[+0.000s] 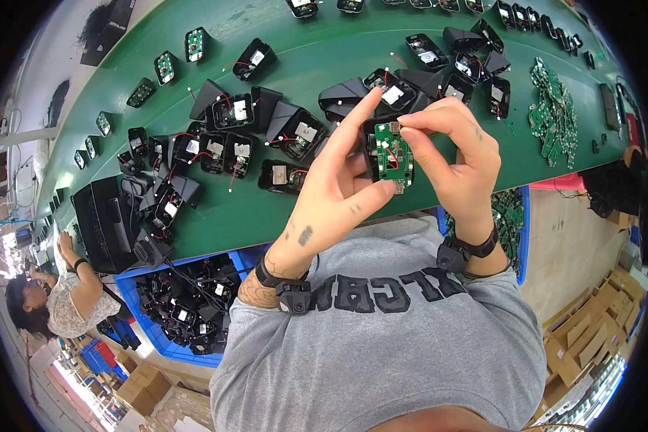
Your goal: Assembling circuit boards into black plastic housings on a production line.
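In front of my chest, a green circuit board [392, 160] lies over a black plastic housing [371, 142], with a red wire showing on the board. My left hand [320, 198] holds the housing from the left; its thumb presses by the board's lower end and its index finger stretches upward. The other left fingers are partly hidden behind the housing. My right hand [459, 162] pinches the board's upper end between thumb and index finger. Just beyond both hands sits an open black housing [392, 92] with a pale block and red wire inside.
Several open black housings [237, 111] with red wires spread over the green table [288, 61]. A pile of green boards [553, 115] lies at right. Blue bins [140, 320] [523, 237] hold housings and boards below the table edge. Another person [68, 302] works at far left.
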The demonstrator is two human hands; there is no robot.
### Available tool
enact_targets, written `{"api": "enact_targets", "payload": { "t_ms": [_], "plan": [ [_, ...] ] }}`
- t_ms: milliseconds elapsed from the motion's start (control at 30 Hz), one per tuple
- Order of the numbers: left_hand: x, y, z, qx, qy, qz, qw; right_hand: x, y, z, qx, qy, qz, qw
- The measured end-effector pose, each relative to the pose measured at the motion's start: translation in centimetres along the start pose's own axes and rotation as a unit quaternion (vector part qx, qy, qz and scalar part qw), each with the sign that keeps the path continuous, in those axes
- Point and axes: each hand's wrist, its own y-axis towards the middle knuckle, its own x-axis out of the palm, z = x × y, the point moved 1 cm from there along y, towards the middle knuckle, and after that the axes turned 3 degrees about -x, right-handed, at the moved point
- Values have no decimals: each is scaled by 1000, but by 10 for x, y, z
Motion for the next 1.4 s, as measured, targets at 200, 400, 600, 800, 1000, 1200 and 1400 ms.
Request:
{"api": "enact_targets", "payload": {
  "t_ms": [200,400,600,800,1000,1200,1400],
  "plan": [
    [-1,0,-2,8,3,-24,1000,-3,-2,2,-104,-142,23,984],
    [5,1,-1,30,41,-35,998,7,-12,-2,233,238,-28,943],
    [-3,8,-19,61,79,-80,992,10,-24,8,278,321,-30,905],
    [-1,7,-26,4,24,-54,998,8,-23,14,348,341,-84,869],
    [1,7,-23,-3,57,-77,995,5,-28,12,345,304,-65,886],
    [2,7,-27,-10,57,-67,996,7,-30,7,323,284,-39,902],
    [-2,8,-26,-1,63,-79,995,2,-28,7,303,297,-46,904]
  ]
}}
